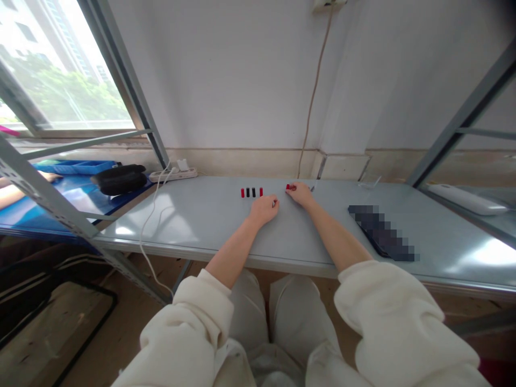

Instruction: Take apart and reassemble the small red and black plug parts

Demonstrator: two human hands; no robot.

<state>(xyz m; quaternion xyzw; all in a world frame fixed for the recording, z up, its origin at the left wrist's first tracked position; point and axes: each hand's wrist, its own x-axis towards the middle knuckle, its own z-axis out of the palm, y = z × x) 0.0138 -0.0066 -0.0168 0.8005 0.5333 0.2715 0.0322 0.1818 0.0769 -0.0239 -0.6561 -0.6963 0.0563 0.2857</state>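
Observation:
Four small pieces, red and black, would be too exact a count, so: several small upright pieces stand in a short row on the grey table (209,215). A red piece (242,192) is at the left end, black pieces (253,192) stand in the middle, and another red piece (261,191) is at the right end. My left hand (264,209) is closed just in front of that right end; a small dark bit shows at its fingers, too small to name. Further right, my right hand (300,193) pinches a small red piece (287,187) at the tabletop.
A dark, pixelated flat object (381,234) lies to the right. At the back left is a white power strip (174,174) with a cable hanging over the front edge. A clear container (370,181) stands at the back right. Another person's arm (16,191) rests at far left.

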